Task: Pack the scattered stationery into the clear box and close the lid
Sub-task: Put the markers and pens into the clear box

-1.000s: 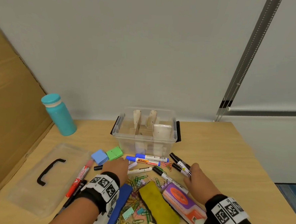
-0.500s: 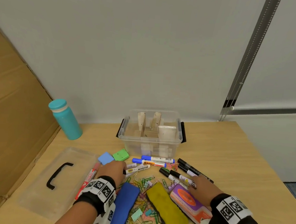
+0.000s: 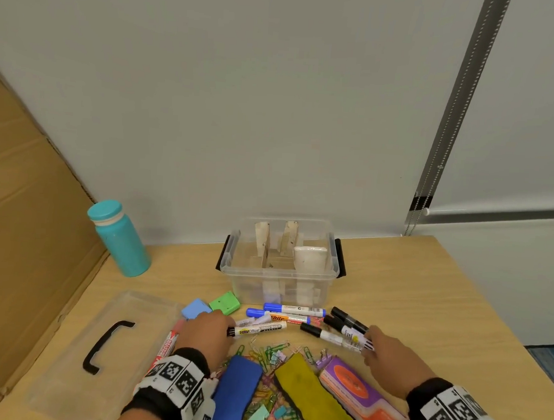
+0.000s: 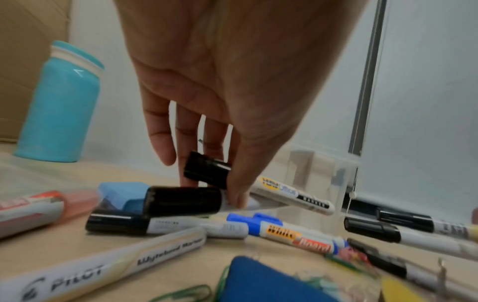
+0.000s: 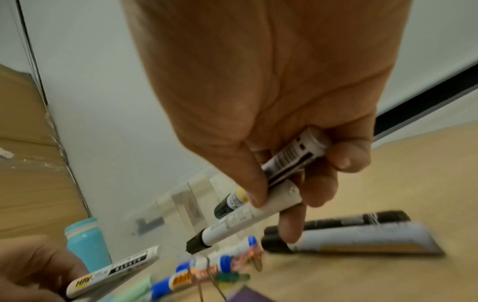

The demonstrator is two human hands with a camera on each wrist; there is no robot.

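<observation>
The left hand (image 4: 220, 114) pinches one black-capped marker (image 4: 271, 191); the right hand (image 5: 279, 126) clamps two markers (image 5: 258, 212). The clear box (image 3: 280, 268) sits open toward the surface's far edge. A loose bundle could slip and scatter paperclips (image 3: 270, 355).

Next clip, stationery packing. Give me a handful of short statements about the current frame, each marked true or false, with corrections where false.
1. The lid sits on the clear box. False: it lies on the table, left of the pile.
2. The right hand grips black-capped markers. True.
3. The left hand is empty. False: it holds a black-capped marker.
4. The teal bottle stands upright. True.
5. The blue markers are already in the box. False: they lie on the table in front of it.
</observation>
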